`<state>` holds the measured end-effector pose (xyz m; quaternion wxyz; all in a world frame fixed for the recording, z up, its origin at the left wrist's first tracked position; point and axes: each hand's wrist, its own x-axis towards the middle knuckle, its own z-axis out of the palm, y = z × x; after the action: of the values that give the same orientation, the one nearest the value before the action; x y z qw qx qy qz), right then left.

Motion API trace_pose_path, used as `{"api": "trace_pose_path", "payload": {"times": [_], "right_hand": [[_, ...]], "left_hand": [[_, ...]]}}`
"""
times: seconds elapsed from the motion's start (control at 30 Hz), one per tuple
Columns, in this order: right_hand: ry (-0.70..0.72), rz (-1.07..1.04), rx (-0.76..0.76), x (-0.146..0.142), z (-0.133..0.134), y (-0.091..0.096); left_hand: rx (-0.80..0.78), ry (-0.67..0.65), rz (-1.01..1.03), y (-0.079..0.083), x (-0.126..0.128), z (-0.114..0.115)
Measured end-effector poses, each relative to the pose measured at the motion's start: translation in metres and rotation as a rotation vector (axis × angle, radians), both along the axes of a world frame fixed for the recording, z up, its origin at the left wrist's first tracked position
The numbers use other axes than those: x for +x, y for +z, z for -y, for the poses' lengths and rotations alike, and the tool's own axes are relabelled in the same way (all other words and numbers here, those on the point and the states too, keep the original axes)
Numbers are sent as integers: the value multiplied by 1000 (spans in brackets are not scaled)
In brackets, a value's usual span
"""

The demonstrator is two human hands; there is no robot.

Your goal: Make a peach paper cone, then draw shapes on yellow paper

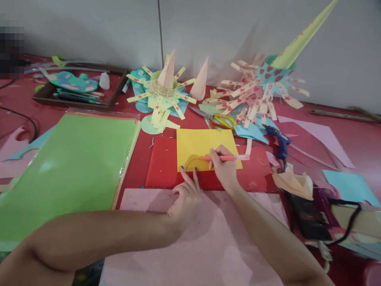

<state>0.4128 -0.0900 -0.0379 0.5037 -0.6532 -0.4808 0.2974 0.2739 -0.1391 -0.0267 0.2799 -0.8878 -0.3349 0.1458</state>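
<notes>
A yellow sheet of paper [205, 141] lies on a red board [162, 163] in front of me. In my right hand [224, 169] is a pinkish-red pen [235, 157], its tip near the paper's middle. A thin curved line runs along the sheet's lower left part. My left hand [187, 190] rests with fingers stretched out, two fingertips touching the sheet's lower edge. Beneath both arms spreads a large pale pink sheet [149, 238].
Green sheets in a clear sleeve [80, 159] lie left. Behind stand a tray [83, 104], paper cones [201, 81] and scissors [212, 116]. A blue glue gun [278, 141], paper scraps [351, 184] and a black pouch [309, 218] are right.
</notes>
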Motion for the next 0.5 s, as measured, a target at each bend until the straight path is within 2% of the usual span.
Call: {"api": "trace_pose_path", "payload": {"times": [0.1,0.27,0.5], "right_hand": [[35,10,-5,-1,0,-1],[68,5,-17,-2,0,-1],[-40,41,10,-3,0,1]], "left_hand": [[0,-5,26,0,0,0],[-88,36,115,2,0,-1],[-77,37,81,-1,0,-1]]}}
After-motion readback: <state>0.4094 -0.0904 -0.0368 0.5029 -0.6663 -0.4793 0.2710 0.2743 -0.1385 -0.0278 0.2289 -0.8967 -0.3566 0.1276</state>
